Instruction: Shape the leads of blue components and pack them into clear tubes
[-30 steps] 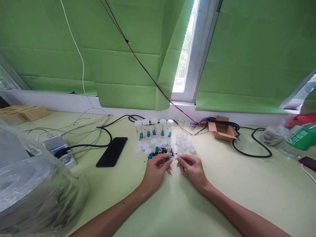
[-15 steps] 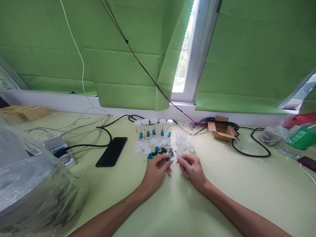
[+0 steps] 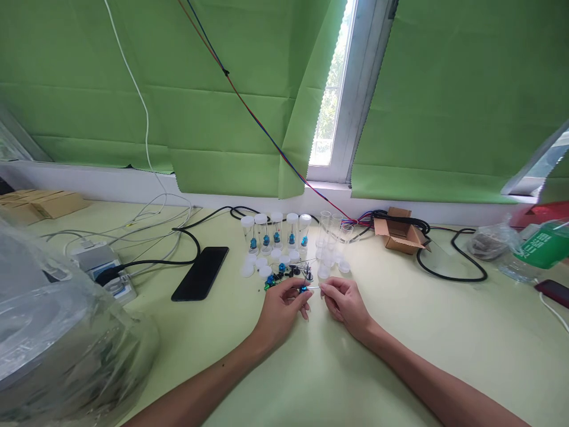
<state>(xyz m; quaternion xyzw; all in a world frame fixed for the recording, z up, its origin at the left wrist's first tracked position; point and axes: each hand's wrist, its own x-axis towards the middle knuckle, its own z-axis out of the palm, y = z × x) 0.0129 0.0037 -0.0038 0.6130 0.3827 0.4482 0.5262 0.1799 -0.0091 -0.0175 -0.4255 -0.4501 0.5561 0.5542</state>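
Between thumb and fingers, my left hand [image 3: 281, 305] pinches a small blue part [image 3: 303, 289]. A thin, light-coloured pin [image 3: 313, 287] runs sideways from it to my right hand [image 3: 344, 299], whose thumb and index finger are closed on the far end. Just beyond the hands lies a pile of small blue, green and black parts [image 3: 284, 273], some with thin stems. Behind it stand several capped clear tubes [image 3: 292, 231], each with a blue piece inside. Uncapped clear tubes [image 3: 326, 237] stand to their right, and loose white caps [image 3: 265, 271] lie around the pile.
A black phone [image 3: 201, 274] and a power strip [image 3: 116, 279] with cables lie to the left. A plastic-wrapped object [image 3: 66, 332] fills the near left. An open cardboard box [image 3: 401, 234], black cable [image 3: 451, 279] and green-labelled bottle [image 3: 537, 249] are on the right.
Both hands keep almost the same place and grip. The blue part shows slightly more clearly beside the left fingertips; the whole view has shifted a little.
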